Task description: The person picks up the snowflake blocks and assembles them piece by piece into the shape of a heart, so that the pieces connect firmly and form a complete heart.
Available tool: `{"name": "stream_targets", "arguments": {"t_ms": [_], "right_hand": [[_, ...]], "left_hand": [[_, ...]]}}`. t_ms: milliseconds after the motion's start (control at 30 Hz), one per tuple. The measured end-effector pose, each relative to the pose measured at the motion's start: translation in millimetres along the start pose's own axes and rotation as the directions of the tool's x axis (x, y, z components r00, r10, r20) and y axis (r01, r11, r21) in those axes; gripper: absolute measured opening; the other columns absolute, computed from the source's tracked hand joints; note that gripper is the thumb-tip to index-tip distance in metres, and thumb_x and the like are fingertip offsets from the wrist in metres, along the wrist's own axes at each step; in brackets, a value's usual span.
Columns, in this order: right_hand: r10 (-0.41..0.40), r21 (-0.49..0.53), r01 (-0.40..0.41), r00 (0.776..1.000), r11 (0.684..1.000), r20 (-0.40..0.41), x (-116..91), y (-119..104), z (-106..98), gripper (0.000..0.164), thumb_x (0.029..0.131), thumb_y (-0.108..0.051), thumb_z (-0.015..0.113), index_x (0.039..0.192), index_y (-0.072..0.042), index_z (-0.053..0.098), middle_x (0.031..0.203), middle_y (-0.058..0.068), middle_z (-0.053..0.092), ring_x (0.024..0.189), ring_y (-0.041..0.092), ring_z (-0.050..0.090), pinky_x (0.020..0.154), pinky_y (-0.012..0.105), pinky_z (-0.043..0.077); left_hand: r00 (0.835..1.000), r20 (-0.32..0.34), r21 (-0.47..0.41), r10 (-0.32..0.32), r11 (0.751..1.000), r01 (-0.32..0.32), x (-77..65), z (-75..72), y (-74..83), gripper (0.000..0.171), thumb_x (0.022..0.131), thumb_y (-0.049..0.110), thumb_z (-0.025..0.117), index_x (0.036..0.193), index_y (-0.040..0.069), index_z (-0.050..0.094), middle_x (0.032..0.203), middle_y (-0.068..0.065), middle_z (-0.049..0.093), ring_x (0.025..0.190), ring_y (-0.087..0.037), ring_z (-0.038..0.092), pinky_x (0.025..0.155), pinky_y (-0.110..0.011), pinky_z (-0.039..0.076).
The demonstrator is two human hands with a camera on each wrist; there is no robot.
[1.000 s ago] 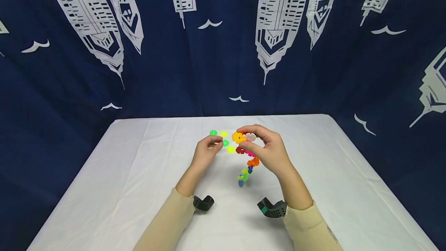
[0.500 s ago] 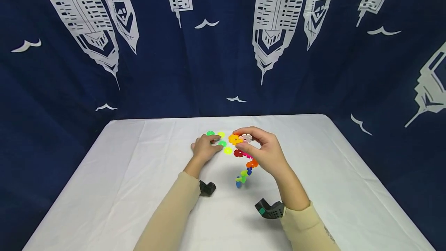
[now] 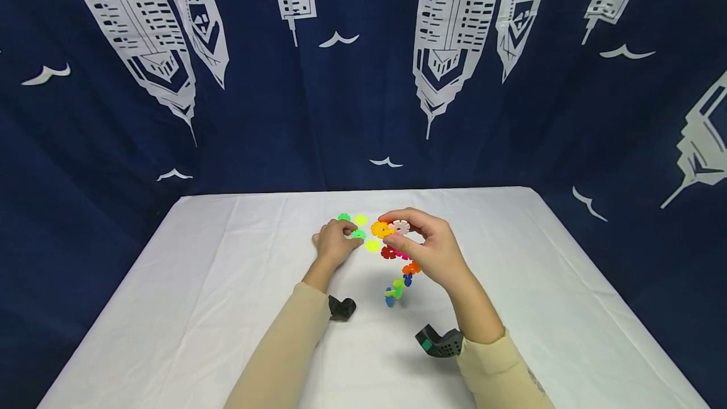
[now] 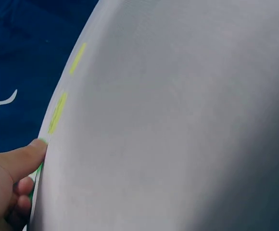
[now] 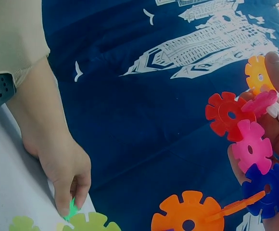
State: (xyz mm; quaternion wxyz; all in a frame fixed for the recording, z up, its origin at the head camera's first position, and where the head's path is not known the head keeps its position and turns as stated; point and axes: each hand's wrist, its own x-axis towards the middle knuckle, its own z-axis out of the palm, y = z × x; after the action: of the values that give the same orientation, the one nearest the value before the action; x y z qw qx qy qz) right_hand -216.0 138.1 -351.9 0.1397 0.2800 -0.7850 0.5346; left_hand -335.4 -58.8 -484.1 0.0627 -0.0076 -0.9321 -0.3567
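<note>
In the head view my left hand (image 3: pixel 334 245) is low over the table, pinching a green flower-shaped disc (image 3: pixel 358 234) between thumb and fingers. The right wrist view shows that green disc standing partly tilted under the fingertips. My right hand (image 3: pixel 431 245) holds up a chain of interlocked flower discs, gripping it near a yellow-orange disc (image 3: pixel 382 230) and a white disc (image 3: pixel 401 227). Below hang a red disc (image 5: pixel 231 115), a pink disc (image 5: pixel 251 147), a blue disc (image 5: pixel 267 190) and an orange disc (image 5: pixel 187 214). Light green and blue discs form the chain's lower end.
Loose yellow discs (image 3: pixel 372 245) and another green disc (image 3: pixel 344 216) lie on the white-covered table (image 3: pixel 170 308) around the left hand. Behind the table hangs a dark blue curtain (image 3: pixel 318 112) with white building prints.
My left hand has reached forward and down to the green disc and now pinches it, pulling it slightly left. My right hand stays nearly still with the chain.
</note>
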Motion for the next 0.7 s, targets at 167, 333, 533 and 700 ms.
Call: {"name": "stream_targets", "arguments": {"t_ms": [167, 333, 533, 700], "right_hand": [[0.023, 0.008, -0.023, 1.000, 1.000, -0.002, -1.7, -1.0, -1.2, 0.024, 0.088, -0.010, 0.075, 0.112, -0.015, 0.073, 0.103, 0.003, 0.074, 0.090, 0.016, 0.063, 0.070, 0.027, 0.057], [0.052, 0.015, -0.052, 0.998, 0.999, 0.018, -4.5, 1.1, 0.1, 0.024, 0.089, -0.013, 0.075, 0.112, -0.017, 0.072, 0.103, 0.003, 0.075, 0.090, 0.017, 0.065, 0.071, 0.029, 0.057], [0.025, 0.021, -0.025, 1.000, 0.999, 0.017, -3.7, 3.0, 1.3, 0.026, 0.089, -0.011, 0.075, 0.114, -0.014, 0.071, 0.106, 0.005, 0.075, 0.088, 0.015, 0.068, 0.073, 0.028, 0.059], [0.015, 0.010, -0.015, 1.000, 1.000, 0.006, -3.2, -0.8, -1.6, 0.027, 0.088, -0.010, 0.075, 0.115, -0.014, 0.072, 0.106, 0.005, 0.075, 0.088, 0.013, 0.068, 0.072, 0.029, 0.060]], "left_hand": [[0.997, -0.065, -0.243, -0.030, 0.970, 0.013, -2.2, -5.9, -6.7, 0.019, 0.084, 0.013, 0.080, 0.099, 0.009, 0.068, 0.088, -0.004, 0.067, 0.080, -0.017, 0.061, 0.085, -0.033, 0.041], [0.997, -0.041, -0.568, -0.069, 0.822, 0.033, -17.6, -21.7, -3.1, 0.015, 0.091, 0.008, 0.071, 0.102, 0.003, 0.063, 0.091, -0.012, 0.072, 0.073, -0.013, 0.069, 0.067, -0.025, 0.056], [0.990, -0.049, -0.721, 0.134, 0.681, -0.128, -51.5, -59.4, 32.8, 0.021, 0.097, 0.008, 0.063, 0.117, 0.007, 0.055, 0.096, -0.021, 0.076, 0.068, -0.016, 0.073, 0.069, -0.026, 0.061], [0.926, -0.156, -0.720, 0.344, 0.602, -0.345, -83.1, -87.3, 62.8, 0.029, 0.097, 0.005, 0.063, 0.123, 0.010, 0.053, 0.094, -0.025, 0.074, 0.063, -0.016, 0.070, 0.068, -0.029, 0.062]]}}
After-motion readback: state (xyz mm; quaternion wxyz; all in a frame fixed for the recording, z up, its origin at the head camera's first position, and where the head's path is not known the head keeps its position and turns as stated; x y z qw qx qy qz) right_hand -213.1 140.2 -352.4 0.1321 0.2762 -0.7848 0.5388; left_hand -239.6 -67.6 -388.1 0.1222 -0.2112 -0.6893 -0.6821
